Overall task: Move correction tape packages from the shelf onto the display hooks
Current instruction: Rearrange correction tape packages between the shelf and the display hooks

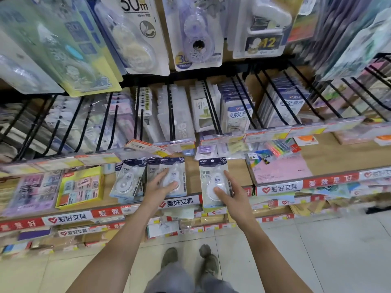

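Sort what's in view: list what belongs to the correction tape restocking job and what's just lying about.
Part of the job:
- correction tape package held by the right hand
- packages on the shelf, left hand resting on one
- display hooks

Just lying about:
- yellow box
- pink pad
- highlighters
- price strip

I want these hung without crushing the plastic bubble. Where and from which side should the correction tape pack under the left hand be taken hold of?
Probably by its flat card edges, low on the pack, coming from the near end. The correction tape pack lies flat on the shelf, bubble up, hang end pointing away, so a low grip leaves the top free for a hook. The left hand now touches the bubble.
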